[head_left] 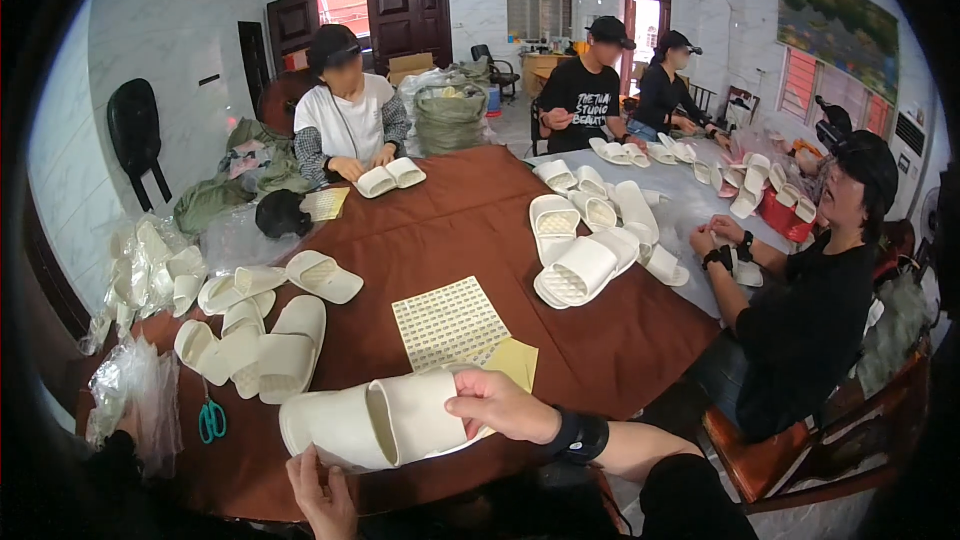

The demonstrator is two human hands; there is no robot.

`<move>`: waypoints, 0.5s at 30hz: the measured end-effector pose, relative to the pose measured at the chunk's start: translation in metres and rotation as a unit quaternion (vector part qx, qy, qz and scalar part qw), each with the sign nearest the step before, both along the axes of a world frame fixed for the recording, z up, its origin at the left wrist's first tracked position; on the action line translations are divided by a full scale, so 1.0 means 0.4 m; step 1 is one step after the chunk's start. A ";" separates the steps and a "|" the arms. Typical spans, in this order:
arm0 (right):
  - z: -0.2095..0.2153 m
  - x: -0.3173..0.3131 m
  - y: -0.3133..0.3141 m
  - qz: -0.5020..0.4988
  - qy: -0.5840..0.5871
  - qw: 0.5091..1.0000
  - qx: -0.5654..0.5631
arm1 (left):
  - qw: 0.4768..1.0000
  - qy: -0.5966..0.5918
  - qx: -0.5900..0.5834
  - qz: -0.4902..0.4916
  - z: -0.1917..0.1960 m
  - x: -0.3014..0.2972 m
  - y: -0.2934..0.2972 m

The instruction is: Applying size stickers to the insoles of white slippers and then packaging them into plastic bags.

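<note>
- At the near edge of the counter (470,230), a cream slipper (375,425) lies on its side across the brown cloth, held between the person's two bare hands.
- The right hand (500,405) has its grip clamped over the slipper's upper band, thumb on top, a black wristband behind it.
- The left hand (322,495) props the sole from below with fingers spread; whether its grip closes on the edge cannot be told.
- The slipper looks like moulded foam: probably light, soft enough to flex, matte rather than slippery and not fragile. The broad band and the thick rim of the sole look like the surest places to hold it.
- Just beyond it lie a sheet of small stickers (447,320) and a yellow backing sheet (515,360).
- To the left sit a loose pile of slippers (262,335), green-handled scissors (211,420) and crumpled plastic bags (135,390).
- Across the counter, a seated person in a white shirt handles a pair of slippers (390,177); more slippers (585,250) crowd the right side beside a person in black.
</note>
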State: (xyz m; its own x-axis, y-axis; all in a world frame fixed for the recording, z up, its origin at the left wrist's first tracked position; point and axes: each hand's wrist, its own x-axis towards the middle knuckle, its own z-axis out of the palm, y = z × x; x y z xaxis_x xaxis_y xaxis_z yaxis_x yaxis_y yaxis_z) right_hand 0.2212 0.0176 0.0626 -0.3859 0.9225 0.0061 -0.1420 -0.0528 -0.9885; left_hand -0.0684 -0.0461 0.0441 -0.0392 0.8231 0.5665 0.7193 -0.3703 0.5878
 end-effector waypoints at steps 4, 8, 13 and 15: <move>0.037 0.060 0.011 -0.040 0.091 0.995 -0.018 | 0.994 -0.049 0.097 -0.003 0.026 0.036 0.018; 0.062 0.172 0.034 -0.193 0.162 0.968 -0.010 | 0.997 -0.038 0.060 0.009 0.039 0.020 0.010; 0.098 0.393 0.106 -0.334 0.162 0.927 0.053 | 0.993 0.052 -0.098 -0.027 -0.057 -0.012 0.046; 0.095 0.506 0.117 -0.354 0.150 0.919 0.080 | 0.993 0.086 -0.076 -0.038 -0.079 -0.009 0.058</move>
State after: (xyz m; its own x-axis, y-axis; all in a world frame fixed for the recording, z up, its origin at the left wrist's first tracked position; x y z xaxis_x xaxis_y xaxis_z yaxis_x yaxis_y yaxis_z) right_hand 0.4238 0.0645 0.1004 0.3534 0.9194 0.1723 -0.3524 0.3015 -0.8860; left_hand -0.0719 -0.0229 0.0125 0.1122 0.8967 0.4282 0.7870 -0.3433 0.5127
